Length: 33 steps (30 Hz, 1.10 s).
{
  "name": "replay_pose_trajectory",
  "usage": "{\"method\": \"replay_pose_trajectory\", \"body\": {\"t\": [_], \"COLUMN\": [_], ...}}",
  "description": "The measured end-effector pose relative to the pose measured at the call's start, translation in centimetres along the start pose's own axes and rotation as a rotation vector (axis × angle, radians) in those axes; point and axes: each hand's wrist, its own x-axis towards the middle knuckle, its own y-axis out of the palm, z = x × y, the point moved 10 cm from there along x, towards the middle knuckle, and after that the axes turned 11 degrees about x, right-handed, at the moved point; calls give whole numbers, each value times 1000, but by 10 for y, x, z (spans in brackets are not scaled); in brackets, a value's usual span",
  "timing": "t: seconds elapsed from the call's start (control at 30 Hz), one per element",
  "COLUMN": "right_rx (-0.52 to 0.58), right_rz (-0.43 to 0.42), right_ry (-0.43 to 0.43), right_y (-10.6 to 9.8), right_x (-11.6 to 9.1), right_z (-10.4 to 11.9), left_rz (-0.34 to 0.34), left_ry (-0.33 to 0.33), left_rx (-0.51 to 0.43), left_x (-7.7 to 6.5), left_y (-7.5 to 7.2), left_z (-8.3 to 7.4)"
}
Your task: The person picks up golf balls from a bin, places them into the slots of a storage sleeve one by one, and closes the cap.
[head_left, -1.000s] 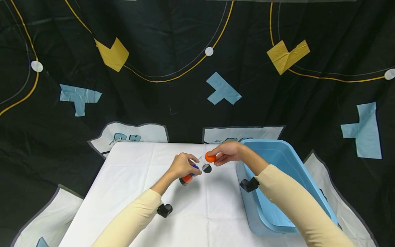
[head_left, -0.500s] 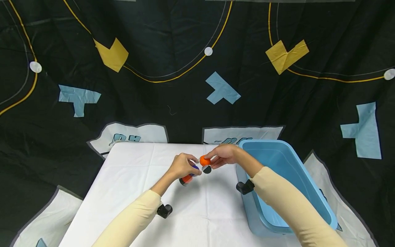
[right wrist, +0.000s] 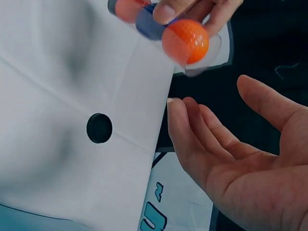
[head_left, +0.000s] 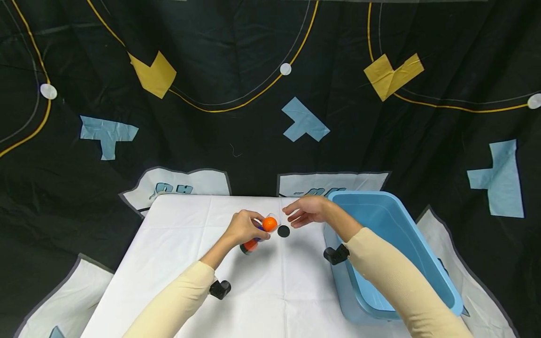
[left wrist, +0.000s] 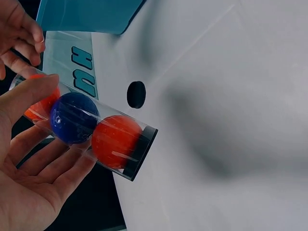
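My left hand [head_left: 244, 226] grips a clear plastic tube [left wrist: 107, 107] with thumb and fingers wrapped round it, tilted above the table. Inside sit an orange ball [right wrist: 185, 42] at the uncapped end, a blue ball [left wrist: 74, 118] in the middle and a red-orange ball [left wrist: 117, 141] against the black end cap [left wrist: 140, 154]. Just right of the tube's open mouth, my right hand [head_left: 307, 211] hovers with fingers apart and nothing in them. Below, between the hands, a loose black round cap [head_left: 283, 231] lies on the white cloth.
A blue plastic bin [head_left: 351, 300] stands at the table's right side, under my right forearm. White cloth covers the table [head_left: 177, 244]. A black curtain [head_left: 211, 150] with taped shapes hangs behind the table's far edge.
The orange ball has gone from my right fingers into the tube's open end. My right hand has moved left and let go of it; the left hand with the tube has shifted slightly left.
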Motion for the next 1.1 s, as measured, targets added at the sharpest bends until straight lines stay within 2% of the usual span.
{"method": "replay_pose_trajectory", "body": {"t": [0.2, 0.4, 0.57, 0.83, 0.93, 1.1], "right_rx": [21, 44, -29, -238, -227, -177], "right_rz": [-84, -163, -293, -534, -586, -631], "right_ry": [-45, -71, -123, -242, -294, -326], "right_y": [-10, -15, -18, -20, -18, -7], "right_x": [6, 23, 39, 54, 57, 62], "right_z": [0, -9, -16, -31, -38, -57], "left_rz": [-22, -20, -23, -24, -28, -33], "left_ry": [-18, -28, -40, -51, -49, -60], "left_rx": [17, 17, 9, -3, -2, -2], "left_x": [-3, -4, -5, -5, -5, -7], "left_y": [-7, -9, -11, -13, -14, -17], "left_z": [12, 21, 27, 31, 32, 36]}}
